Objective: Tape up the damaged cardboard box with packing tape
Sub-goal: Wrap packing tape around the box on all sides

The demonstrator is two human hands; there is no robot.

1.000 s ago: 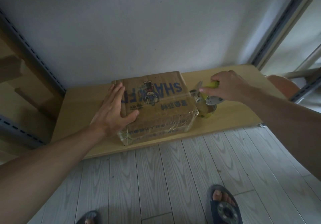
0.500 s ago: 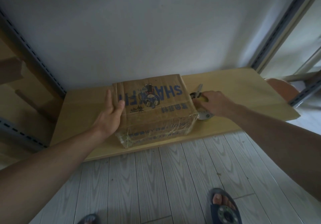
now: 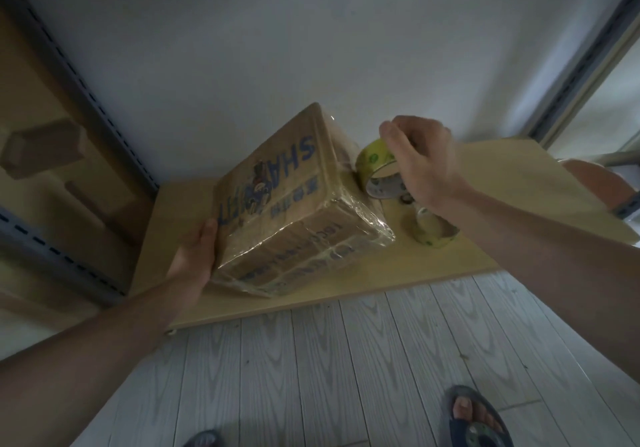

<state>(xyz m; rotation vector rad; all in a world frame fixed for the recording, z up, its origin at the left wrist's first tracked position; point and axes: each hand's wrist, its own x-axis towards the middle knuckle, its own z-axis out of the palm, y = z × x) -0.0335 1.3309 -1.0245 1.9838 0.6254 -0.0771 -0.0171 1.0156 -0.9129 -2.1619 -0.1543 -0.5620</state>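
The brown cardboard box (image 3: pixel 277 200) with blue lettering is tilted up on the low wooden board (image 3: pixel 502 183), its right side raised; clear tape shines on its near and right faces. My left hand (image 3: pixel 195 256) holds the box's lower left edge. My right hand (image 3: pixel 419 159) grips a yellow roll of packing tape (image 3: pixel 375 166) in the air, right beside the box's raised right side. Whether a strip runs from the roll to the box is not clear.
A second yellow tape roll (image 3: pixel 434 231) lies on the board under my right wrist, with a small dark item behind it. Metal shelf posts (image 3: pixel 86 107) stand at left and right. My sandalled feet (image 3: pixel 476 419) are on the grey plank floor.
The box went from lying flat to tilted up on its left edge. My left hand slid from the top to the lower left edge. My right hand lifted a tape roll off the board.
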